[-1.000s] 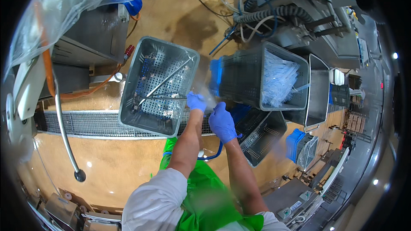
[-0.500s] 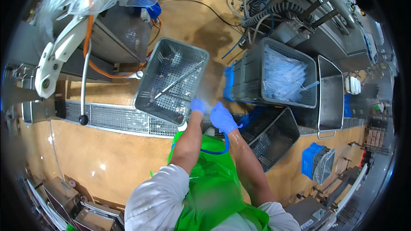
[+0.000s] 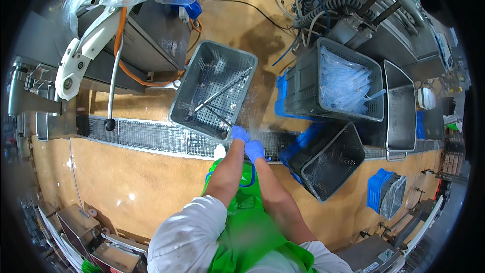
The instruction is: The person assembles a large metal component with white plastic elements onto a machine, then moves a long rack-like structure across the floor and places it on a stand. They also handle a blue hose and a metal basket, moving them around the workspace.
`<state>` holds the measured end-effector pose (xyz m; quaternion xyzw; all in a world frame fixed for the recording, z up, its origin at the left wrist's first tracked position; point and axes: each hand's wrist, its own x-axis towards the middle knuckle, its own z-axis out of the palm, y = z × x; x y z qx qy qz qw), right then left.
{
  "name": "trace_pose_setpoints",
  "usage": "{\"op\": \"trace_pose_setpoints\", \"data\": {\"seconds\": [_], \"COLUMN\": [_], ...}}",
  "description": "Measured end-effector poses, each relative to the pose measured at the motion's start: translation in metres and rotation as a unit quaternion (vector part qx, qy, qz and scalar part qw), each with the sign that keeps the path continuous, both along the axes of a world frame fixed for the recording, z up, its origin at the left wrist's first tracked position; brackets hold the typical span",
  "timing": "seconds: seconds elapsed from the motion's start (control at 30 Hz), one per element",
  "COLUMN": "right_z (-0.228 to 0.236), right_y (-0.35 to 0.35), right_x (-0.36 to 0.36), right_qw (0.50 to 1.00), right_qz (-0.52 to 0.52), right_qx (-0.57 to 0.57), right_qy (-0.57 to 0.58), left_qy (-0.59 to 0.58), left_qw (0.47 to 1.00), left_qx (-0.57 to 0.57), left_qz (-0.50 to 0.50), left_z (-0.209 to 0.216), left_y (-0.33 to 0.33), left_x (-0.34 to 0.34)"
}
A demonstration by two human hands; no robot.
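Note:
A grey perforated plastic crate (image 3: 178, 102) sits ahead of me on the floor, with a long metal bar (image 3: 222, 91) lying slantwise inside it. At the crate's near right corner is my left hand (image 3: 240, 133) in a blue glove, closed around the end of a thin dark rod (image 3: 220, 118) that reaches into the crate. Close beside it, my blue-gloved right hand (image 3: 254, 150) is closed on a blue hose (image 3: 247, 181), which loops down in front of my green apron. Faint water spray shows just beyond my hands. The nozzle itself is hidden.
On the right stands a grey crate (image 3: 303, 86) holding clear plastic pieces (image 3: 346, 81), beside a metal tub (image 3: 401, 106). A dark crate (image 3: 333, 162) leans in front. A floor grate (image 3: 146, 134) crosses under the crate. Machinery with hoses (image 3: 308, 15) stands far right; a white jointed arm (image 3: 76, 65) stands left.
My right hand has come left and down, close to the left hand. The view has shifted, so surroundings sit further right. The dark crate at right is now tipped differently.

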<state>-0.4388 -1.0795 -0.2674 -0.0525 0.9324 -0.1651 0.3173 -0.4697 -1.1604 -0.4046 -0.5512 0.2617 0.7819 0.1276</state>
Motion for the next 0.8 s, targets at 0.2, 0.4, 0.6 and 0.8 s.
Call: {"op": "trace_pose_setpoints", "data": {"seconds": [0.2, 0.4, 0.6, 0.8], "right_z": [0.021, 0.039, 0.066, 0.086], "right_y": [-0.021, -0.036, -0.034, -0.05], "right_x": [0.006, 0.003, -0.005, -0.011], "right_qw": [0.994, 0.97, 0.943, 0.961], "right_qz": [-0.11, -0.24, -0.286, -0.24], "right_qx": [-0.009, -0.007, -0.063, -0.025], "right_qy": [0.002, -0.044, -0.161, -0.138], "left_qy": [-0.006, -0.002, 0.008, -0.005], "left_qw": [0.925, 0.61, 0.895, 0.961], "left_qx": [-0.248, -0.472, -0.29, -0.151], "left_qz": [-0.289, -0.636, -0.34, -0.23], "left_z": [-0.032, -0.067, -0.054, -0.01], "left_y": [-0.003, -0.006, -0.001, -0.025], "left_x": [0.005, 0.007, 0.008, 0.003]}}
